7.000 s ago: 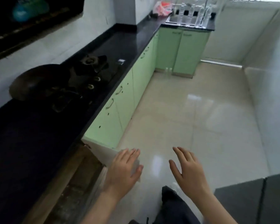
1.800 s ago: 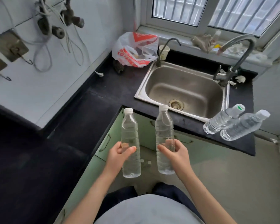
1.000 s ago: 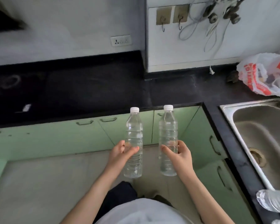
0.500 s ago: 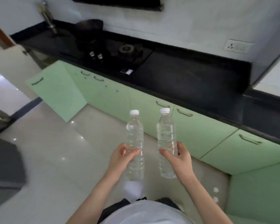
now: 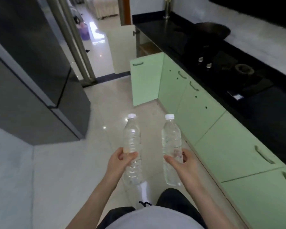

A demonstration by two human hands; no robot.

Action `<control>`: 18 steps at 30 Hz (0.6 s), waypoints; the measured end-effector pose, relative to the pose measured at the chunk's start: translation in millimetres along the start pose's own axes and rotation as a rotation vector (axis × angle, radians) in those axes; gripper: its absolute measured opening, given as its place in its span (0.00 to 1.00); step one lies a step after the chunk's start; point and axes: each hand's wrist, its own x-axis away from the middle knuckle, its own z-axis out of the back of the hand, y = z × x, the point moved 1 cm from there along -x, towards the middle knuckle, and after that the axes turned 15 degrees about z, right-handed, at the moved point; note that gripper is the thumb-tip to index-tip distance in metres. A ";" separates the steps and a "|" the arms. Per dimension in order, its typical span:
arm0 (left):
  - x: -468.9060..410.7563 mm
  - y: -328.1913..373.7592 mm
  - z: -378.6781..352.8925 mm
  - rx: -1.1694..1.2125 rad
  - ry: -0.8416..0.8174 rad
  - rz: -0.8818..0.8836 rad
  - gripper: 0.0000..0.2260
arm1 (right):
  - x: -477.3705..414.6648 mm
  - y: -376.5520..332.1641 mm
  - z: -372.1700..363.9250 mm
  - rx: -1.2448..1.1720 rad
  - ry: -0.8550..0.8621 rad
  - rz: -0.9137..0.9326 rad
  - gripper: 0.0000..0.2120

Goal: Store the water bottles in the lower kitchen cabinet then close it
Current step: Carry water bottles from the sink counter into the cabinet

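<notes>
Clear thin plastic, ribbed and probably slick, will likely dent if squeezed; full of water, each bottle should feel weighty, so a grip round the middle suits. The left hand (image 5: 120, 160) wraps the left bottle (image 5: 132, 146) mid-body, and the right hand (image 5: 183, 161) holds the right bottle (image 5: 171, 142) likewise. Both stand upright, near, above the floor (image 5: 64, 171). Far ahead on the right, the lower cabinet's green door (image 5: 145, 80) hangs open.

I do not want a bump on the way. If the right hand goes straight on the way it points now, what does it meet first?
Probably the open green cabinet door; the floor before the right hand and its bottle looks free, though depth is unclear.
</notes>
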 end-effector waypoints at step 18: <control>-207.3 187.0 75.4 0.337 0.303 0.072 0.12 | -349.1 -55.6 -206.5 0.072 -0.450 0.088 0.16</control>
